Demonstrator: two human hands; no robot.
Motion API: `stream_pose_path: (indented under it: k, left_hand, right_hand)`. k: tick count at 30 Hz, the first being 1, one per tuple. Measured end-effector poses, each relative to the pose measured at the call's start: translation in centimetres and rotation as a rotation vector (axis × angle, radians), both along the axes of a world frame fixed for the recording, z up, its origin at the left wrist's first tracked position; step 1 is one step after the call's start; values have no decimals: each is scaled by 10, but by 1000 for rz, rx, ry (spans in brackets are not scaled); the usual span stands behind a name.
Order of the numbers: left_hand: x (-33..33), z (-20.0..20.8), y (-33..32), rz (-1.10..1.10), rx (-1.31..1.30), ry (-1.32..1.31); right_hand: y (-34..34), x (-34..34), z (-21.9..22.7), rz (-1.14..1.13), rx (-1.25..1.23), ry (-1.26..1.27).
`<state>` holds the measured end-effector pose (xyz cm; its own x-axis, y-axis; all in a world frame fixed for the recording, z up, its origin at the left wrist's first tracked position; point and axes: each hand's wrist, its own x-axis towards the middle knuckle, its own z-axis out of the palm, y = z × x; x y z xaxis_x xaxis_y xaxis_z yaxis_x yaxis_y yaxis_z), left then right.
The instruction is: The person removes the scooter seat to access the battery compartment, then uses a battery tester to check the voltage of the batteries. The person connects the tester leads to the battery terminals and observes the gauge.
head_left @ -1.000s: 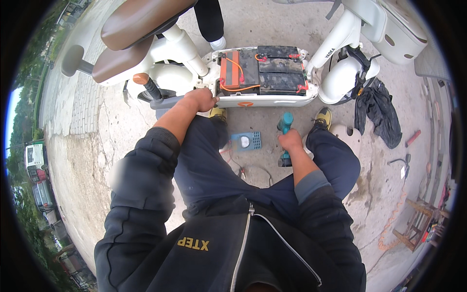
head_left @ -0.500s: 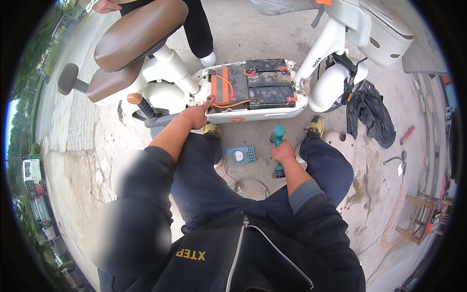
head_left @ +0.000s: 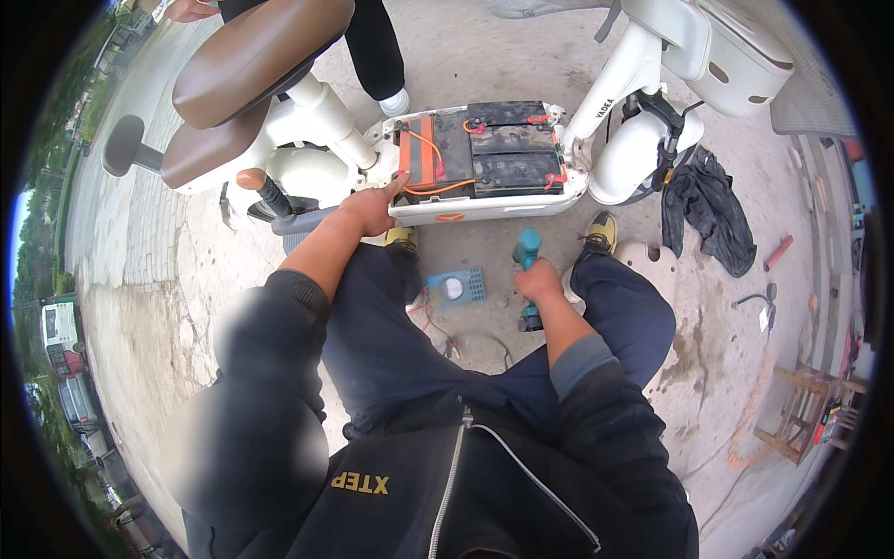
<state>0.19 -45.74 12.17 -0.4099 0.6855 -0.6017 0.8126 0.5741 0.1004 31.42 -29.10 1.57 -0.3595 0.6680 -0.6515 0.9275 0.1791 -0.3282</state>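
Note:
My right hand (head_left: 540, 281) is wrapped round the grip of a teal cordless drill (head_left: 527, 244), held between my knees. My left hand (head_left: 372, 209) reaches to the open battery bay (head_left: 503, 207) of a white electric scooter. Its index finger is stretched out to the near left corner of an orange-and-black battery (head_left: 416, 154); the other fingers are partly hidden. Several black batteries (head_left: 517, 174) lie beside that one, joined by orange wires (head_left: 447, 189) and red terminal covers. On the ground below sits a blue meter with a round dial (head_left: 455, 287), its leads trailing towards me.
Brown scooter seats (head_left: 251, 70) rise at the left, with the white front wheel cover (head_left: 622, 168) at the right. Black cloth (head_left: 712, 210) and a red-handled tool (head_left: 779, 252) lie on the concrete. A wooden stool (head_left: 796, 415) stands far right. Another person's leg (head_left: 376, 56) is behind the scooter.
The scene has shifted slightly up and left in view. My left hand stays at the battery's corner, and my right hand keeps hold of the drill.

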Motion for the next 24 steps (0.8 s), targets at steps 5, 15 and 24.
stream_pose_path:
  k: [5, 15, 24]
  left_hand:
    - [4, 4, 6, 25, 33, 44]
    - [9, -9, 24, 20, 32, -10]
    - [58, 4, 79, -236, 111, -146]
  right_hand:
    - [4, -2, -2, -21, -97, -19]
    - [10, 13, -39, -11, -71, 29]
    - [14, 22, -46, -70, -123, 45]
